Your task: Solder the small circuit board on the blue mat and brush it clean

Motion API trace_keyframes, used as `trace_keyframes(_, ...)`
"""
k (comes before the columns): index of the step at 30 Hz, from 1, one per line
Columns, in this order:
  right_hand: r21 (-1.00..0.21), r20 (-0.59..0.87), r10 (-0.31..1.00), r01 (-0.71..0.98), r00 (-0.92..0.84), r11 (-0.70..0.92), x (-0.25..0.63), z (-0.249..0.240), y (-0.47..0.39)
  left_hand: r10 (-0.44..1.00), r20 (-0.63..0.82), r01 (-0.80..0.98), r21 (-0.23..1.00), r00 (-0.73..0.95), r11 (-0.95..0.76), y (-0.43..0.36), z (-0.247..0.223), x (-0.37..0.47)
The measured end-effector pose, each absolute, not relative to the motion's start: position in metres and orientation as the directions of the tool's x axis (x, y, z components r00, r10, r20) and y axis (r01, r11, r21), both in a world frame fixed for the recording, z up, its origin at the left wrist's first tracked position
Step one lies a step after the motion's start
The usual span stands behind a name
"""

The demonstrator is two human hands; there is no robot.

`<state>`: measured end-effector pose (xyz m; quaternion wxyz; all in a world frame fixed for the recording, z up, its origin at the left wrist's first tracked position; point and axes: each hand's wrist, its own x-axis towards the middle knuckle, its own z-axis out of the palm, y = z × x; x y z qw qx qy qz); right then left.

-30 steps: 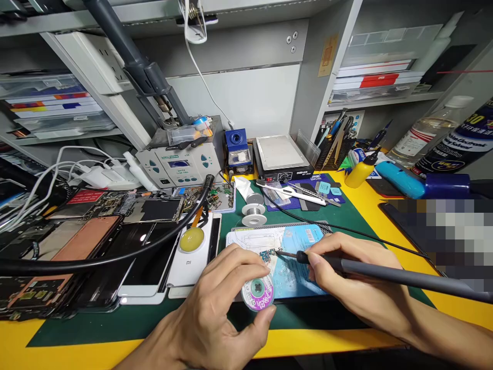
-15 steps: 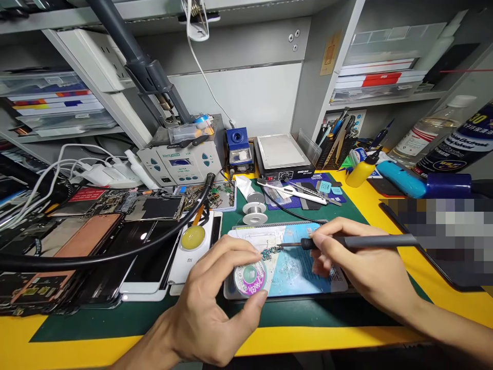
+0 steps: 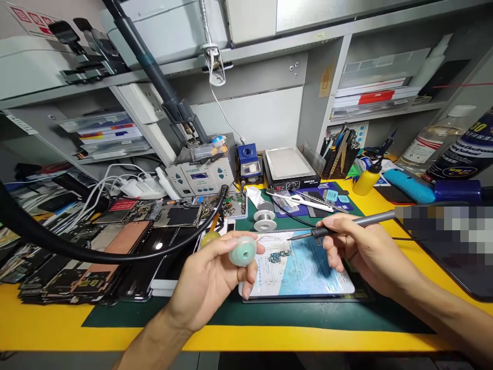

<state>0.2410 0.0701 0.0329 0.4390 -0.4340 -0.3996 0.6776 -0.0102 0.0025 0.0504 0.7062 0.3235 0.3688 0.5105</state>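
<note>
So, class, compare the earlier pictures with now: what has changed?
The left hand has drawn back from the board, carrying the spool up and left in view and turning its purple label out of sight. In the right hand, the iron has its tip clear of the board's far side. The camera's view has tilted up. Both grips remain; the board stays on the card.

Pixelation [image 3: 442, 231] swallows the back end of the soldering iron [image 3: 373, 218]; on the circuit board [image 3: 280, 256], components too tiny to identify; the dark can [image 3: 464, 156] runs off right, the black hose [image 3: 127, 256] off left.
</note>
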Motion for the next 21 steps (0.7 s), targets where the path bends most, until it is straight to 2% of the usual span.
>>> trace_keyframes(3, -0.921, -0.24, 0.938, -0.247, -0.25, -0.301, 0.242, 0.033, 0.071, 0.931, -0.264, -0.499, 0.788, 0.253, 0.36, 0.0, 0.053, -0.008)
trace_keyframes(5, -0.92, -0.242, 0.937, -0.247, -0.253, -0.304, 0.243, 0.033, 0.071, 0.915, -0.303, -0.449, 0.801, 0.265, 0.395, -0.001, 0.055, -0.006)
trace_keyframes(14, -0.917, -0.231, 0.937, -0.264, -0.262, -0.3, 0.243, 0.034, 0.07, 0.922, -0.362, -0.168, 0.909, 0.138, 0.382, 0.004, 0.067, -0.003)
trace_keyframes(21, -0.909, -0.259, 0.934, -0.265, -0.246, -0.322, 0.245, 0.034, 0.073, 0.934, -0.357, -0.12, 0.927, 0.004, 0.355, 0.003, 0.066, -0.002)
